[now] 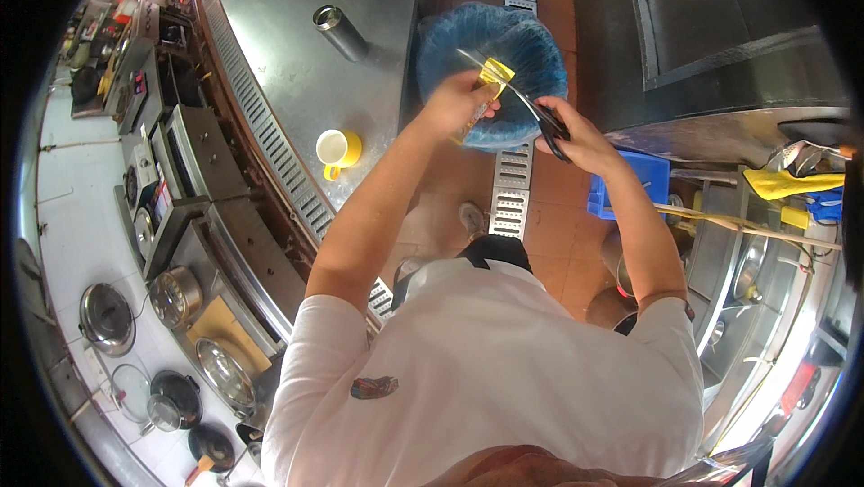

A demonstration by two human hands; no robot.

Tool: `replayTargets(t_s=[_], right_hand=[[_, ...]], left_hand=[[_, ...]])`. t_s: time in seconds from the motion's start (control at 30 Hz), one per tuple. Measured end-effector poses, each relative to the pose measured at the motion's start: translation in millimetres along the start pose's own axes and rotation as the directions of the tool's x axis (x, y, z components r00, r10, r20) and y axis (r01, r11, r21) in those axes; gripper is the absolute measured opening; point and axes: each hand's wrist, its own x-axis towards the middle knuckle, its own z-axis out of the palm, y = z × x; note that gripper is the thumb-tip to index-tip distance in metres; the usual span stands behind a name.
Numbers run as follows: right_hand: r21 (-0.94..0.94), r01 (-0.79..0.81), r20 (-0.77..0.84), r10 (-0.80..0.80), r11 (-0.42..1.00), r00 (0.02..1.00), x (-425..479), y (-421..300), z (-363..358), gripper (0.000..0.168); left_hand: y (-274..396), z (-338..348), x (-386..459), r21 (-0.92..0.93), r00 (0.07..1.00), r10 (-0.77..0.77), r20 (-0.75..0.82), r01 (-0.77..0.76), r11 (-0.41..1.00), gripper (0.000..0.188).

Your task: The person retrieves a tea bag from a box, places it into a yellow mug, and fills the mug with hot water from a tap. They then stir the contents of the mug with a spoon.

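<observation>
My left hand pinches a yellow sachet, its lower part hanging below my fingers. With my right hand I grip the black handles of a pair of scissors. The blades cross the upper part of the sachet; whether they have cut through it, I cannot tell. Both hands are above a bin lined with a blue plastic bag. To the left, a yellow mug with a white inside and an uncapped dark metal tumbler stand on the steel worktop.
A slotted drain cover runs along the tiled floor beneath me. At right are a blue plastic basket, a yellow cloth and steel shelving. Stoves and pots, including a steel pot, line the far left.
</observation>
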Motion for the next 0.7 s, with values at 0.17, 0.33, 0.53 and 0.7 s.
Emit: replayTargets(t_s=[0.17,0.33,0.53,0.7], right_hand=[[0.038,0.018,0.002,-0.018,0.999,1.000,12,23,-1,0.066],[0.087,0.007,0.017,-0.009,0.996,1.000,19,11,0,0.059],[0.232,0.025,-0.125,0.004,0.972,0.992,37,47,17,0.059],[0.604,0.010,-0.265,0.189,0.797,0.946,40,60,54,0.056]], left_hand=[[3,2,6,-0.017,0.998,-0.057,-0.030,0.057,0.998,0.030],[10,-3,13,0.084,0.993,-0.113,0.032,0.110,0.990,0.031],[-4,-9,-2,0.009,0.988,-0.136,-0.078,0.137,0.991,0.030],[-78,-36,-100,-0.162,0.981,0.006,-0.195,-0.038,0.986,0.024]])
